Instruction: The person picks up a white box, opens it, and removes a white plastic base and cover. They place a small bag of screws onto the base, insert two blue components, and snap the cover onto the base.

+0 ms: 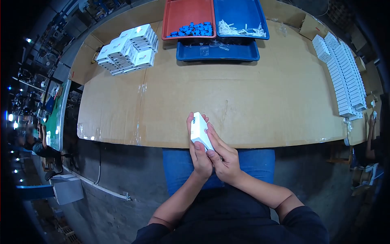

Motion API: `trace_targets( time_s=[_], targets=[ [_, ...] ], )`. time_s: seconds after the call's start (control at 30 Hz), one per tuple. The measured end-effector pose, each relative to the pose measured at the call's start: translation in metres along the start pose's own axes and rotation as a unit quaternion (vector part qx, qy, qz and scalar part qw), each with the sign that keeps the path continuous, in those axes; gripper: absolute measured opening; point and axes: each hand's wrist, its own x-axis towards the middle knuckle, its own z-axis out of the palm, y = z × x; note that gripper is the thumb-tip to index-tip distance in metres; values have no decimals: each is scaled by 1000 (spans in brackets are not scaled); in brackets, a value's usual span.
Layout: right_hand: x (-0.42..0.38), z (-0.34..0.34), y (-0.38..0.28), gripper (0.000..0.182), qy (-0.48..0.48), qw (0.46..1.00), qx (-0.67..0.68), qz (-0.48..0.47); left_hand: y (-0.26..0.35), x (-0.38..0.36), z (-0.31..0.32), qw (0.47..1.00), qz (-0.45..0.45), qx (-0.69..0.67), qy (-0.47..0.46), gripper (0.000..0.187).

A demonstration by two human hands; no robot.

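A small white box-shaped plastic unit [200, 129] with dark and red print is held up near the table's front edge. My left hand [198, 156] is closed around its left side, thumb on the near end. On the other side, my right hand [224, 158] grips it too, with the thumb at its near end and the fingers along the right face. The unit stands tilted, its far end pointing away from me. Parts of its sides are hidden behind my fingers.
Stacked white units [129, 49] stand at the back left, and long rows of them [343, 77] at the right. A red tray [187, 16] holds blue parts; a blue tray [240, 14] holds white pieces. Another blue tray [217, 53] sits below. Other people [42, 140] work at the sides.
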Motion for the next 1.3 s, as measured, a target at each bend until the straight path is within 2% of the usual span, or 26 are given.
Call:
trace_targets(
  time_s=[0.3, 0.37, 0.67, 0.8, 0.87, 0.9, 0.93, 0.97, 1.0, 1.03, 1.07, 1.13, 1.2, 1.3],
  targets=[
    [-4, 3, -2, 48, 2, 999, -25, -43, 6, -6, 2, 1000, 4, 17, 11, 99],
    [-5, 4, -4, 46, 2, 1000, 12, -26, 8, -7, 2, 1000, 3, 23, 15, 100],
    [-9, 1, -2, 46, -12, 999, 26, -39, 10, -12, -4, 1000, 2, -6, 20, 108],
    [-11, 9, -8, 51, 6, 999, 20, -35, 11, -12, -3, 1000, 2, -3, -8, 112],
    [-5, 11, 1, 58, 6, 989, 149, 8, 9, -6, -9, 1000, 16, 14, -11, 113],
    [-2, 9, 2, 58, 6, 989, 149, 7, 6, -6, -15, 999, 7, 32, -21, 111],
    [2, 3, 2, 59, 13, 981, 186, 61, 5, -4, -22, 999, 8, 33, -21, 111],
    [5, -3, 3, 60, 20, 968, 222, 114, 4, -2, -28, 987, 59, 141, -57, 104],
    [7, -9, 4, 60, 21, 968, 222, 114, 0, 0, -33, 958, 109, 247, -94, 97],
    [9, -17, 3, 59, 0, 942, 274, 192, -7, -2, -33, 969, 77, 216, -96, 109],
    [12, -21, 1, 58, -21, 907, 323, 269, -11, -4, -33, 968, 75, 216, -99, 109],
    [17, -22, -11, 52, -3, 892, 348, 289, -5, -1, -29, 967, 105, 210, -102, 100],
    [17, -22, -12, 50, -24, 897, 296, 327, -3, 0, -26, 969, 98, 204, -100, 104],
    [15, -12, -12, 53, -1, 900, 309, 306, -4, -1, -21, 958, 123, 248, -76, 104]
  ],
)
